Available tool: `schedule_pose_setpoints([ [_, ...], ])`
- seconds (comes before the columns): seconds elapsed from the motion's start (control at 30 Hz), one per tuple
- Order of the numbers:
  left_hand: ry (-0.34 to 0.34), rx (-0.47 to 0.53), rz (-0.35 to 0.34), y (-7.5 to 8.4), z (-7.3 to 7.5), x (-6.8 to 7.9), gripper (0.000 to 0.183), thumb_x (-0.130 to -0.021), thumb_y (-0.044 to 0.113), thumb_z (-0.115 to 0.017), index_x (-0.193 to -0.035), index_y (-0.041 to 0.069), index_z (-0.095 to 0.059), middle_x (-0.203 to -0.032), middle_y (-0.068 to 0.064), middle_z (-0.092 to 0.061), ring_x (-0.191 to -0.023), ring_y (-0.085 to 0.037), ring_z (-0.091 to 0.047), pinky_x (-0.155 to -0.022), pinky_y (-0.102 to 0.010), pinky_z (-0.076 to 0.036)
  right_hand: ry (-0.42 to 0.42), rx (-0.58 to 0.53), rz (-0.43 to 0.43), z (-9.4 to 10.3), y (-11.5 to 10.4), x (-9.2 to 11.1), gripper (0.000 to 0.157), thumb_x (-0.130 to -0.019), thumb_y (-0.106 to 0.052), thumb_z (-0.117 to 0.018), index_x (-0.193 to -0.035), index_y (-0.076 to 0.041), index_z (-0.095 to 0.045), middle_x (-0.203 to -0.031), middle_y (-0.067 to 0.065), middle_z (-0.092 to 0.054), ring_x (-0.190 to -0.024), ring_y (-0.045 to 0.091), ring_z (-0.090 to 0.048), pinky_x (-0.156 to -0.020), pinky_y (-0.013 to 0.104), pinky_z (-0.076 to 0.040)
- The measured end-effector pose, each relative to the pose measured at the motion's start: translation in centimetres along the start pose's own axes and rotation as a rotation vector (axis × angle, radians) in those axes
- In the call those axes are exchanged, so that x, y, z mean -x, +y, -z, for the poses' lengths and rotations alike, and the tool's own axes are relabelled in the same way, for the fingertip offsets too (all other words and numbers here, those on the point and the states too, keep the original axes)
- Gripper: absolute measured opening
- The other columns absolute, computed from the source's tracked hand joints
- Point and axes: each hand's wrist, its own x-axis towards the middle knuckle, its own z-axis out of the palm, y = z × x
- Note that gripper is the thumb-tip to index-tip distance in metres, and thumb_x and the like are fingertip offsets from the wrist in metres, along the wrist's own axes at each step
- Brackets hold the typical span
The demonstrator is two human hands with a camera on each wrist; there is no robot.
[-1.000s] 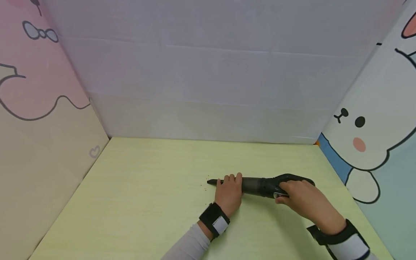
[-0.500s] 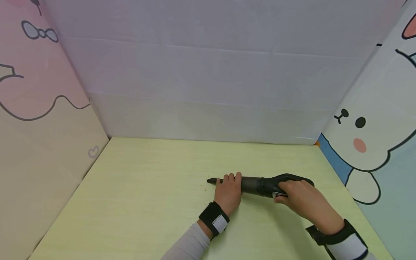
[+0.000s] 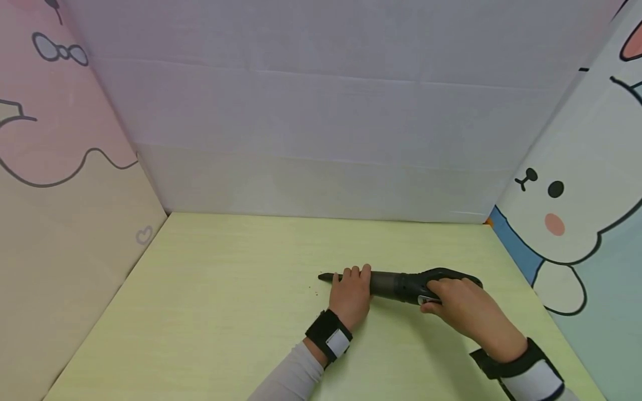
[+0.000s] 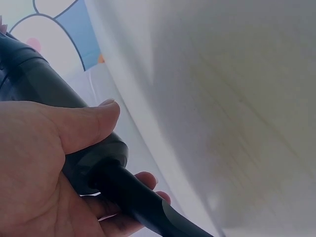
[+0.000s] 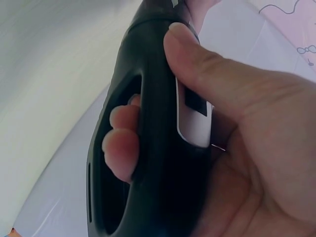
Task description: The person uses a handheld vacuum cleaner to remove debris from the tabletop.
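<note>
A black handheld vacuum cleaner [image 3: 388,285] lies lengthwise over the table, its narrow nozzle [image 3: 325,277] pointing left. My left hand [image 3: 351,295] grips the front of its body, where the nozzle joins; in the left wrist view the thumb lies along the grey barrel [image 4: 49,84] and fingers curl beneath. My right hand [image 3: 463,306] holds the rear handle. Its fingers pass through the handle loop in the right wrist view, with the thumb beside a silver panel [image 5: 192,123]. Tiny reddish crumbs [image 3: 316,293] are scattered on the table by the nozzle tip.
The pale yellow-green table [image 3: 225,278] is bounded by a white back wall [image 3: 301,184]. A pink and cream panel [image 3: 60,223] stands at the left, and a panel with a cartoon animal [image 3: 577,195] at the right. Both wrists wear black straps.
Both hands and the vacuum cleaner shift very slightly left in the head view. The grips stay the same, and fewer crumbs show near the nozzle.
</note>
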Motion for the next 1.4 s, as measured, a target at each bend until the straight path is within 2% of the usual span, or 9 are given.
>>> schedule_pose_setpoints([
  [0.27,0.003,0.013,0.004,0.0,-0.1,-0.1,0.051,-0.08,0.039,-0.072,-0.117,0.014,-0.047,-0.105,-0.008,-0.061,-0.1,-0.026,-0.058,-0.087,-0.051,-0.048,0.016,0.004,0.002,-0.2,0.0,0.0,0.029,-0.072,-0.043,-0.075,-0.077,-0.018,-0.061,-0.067,-0.008,-0.057,-0.063,0.012,-0.055,-0.065,0.041,-0.048],
  [0.43,0.023,-0.004,-0.003,-0.1,-0.5,-0.2,0.052,-0.079,0.039,-0.073,-0.116,0.014,-0.048,-0.104,-0.007,-0.061,-0.099,-0.026,-0.058,-0.086,-0.05,-0.048,0.031,0.004,0.007,-0.2,0.0,0.0,0.029,-0.072,-0.042,-0.075,-0.079,-0.017,-0.063,-0.07,-0.006,-0.06,-0.066,0.015,-0.058,-0.066,0.042,-0.049],
  [0.57,0.045,-0.005,-0.008,-0.2,-0.8,-0.3,0.053,-0.077,0.039,-0.074,-0.116,0.014,-0.048,-0.103,-0.007,-0.062,-0.099,-0.026,-0.059,-0.086,-0.05,-0.048,0.043,0.001,0.014,-0.3,0.0,0.0,0.028,-0.072,-0.042,-0.075,-0.076,-0.018,-0.06,-0.065,-0.008,-0.056,-0.062,0.012,-0.055,-0.063,0.039,-0.048],
  [0.77,0.039,0.02,-0.005,-0.4,-1.3,-0.6,0.054,-0.077,0.038,-0.075,-0.117,0.015,-0.048,-0.104,-0.007,-0.062,-0.1,-0.026,-0.058,-0.089,-0.05,-0.047,0.052,-0.007,0.002,-0.6,0.0,0.0,0.029,-0.071,-0.043,-0.075,-0.074,-0.019,-0.059,-0.062,-0.009,-0.053,-0.061,0.01,-0.051,-0.06,0.037,-0.045],
  [1.07,0.044,0.026,-0.01,-0.1,-0.5,-0.2,0.052,-0.077,0.037,-0.075,-0.116,0.015,-0.049,-0.103,-0.007,-0.062,-0.099,-0.026,-0.059,-0.088,-0.05,-0.047,0.016,-0.023,-0.018,-0.5,0.1,0.2,0.03,-0.071,-0.045,-0.074,-0.075,-0.019,-0.059,-0.065,-0.008,-0.055,-0.066,0.013,-0.057,-0.065,0.04,-0.048],
  [1.4,0.038,-0.016,-0.003,0.5,0.1,0.4,0.051,-0.08,0.039,-0.072,-0.118,0.014,-0.048,-0.103,-0.007,-0.061,-0.099,-0.025,-0.058,-0.085,-0.049,-0.049,-0.005,-0.021,-0.013,-0.2,0.2,0.5,0.033,-0.071,-0.045,-0.074,-0.085,-0.016,-0.066,-0.077,-0.004,-0.065,-0.076,0.02,-0.063,-0.072,0.045,-0.05],
])
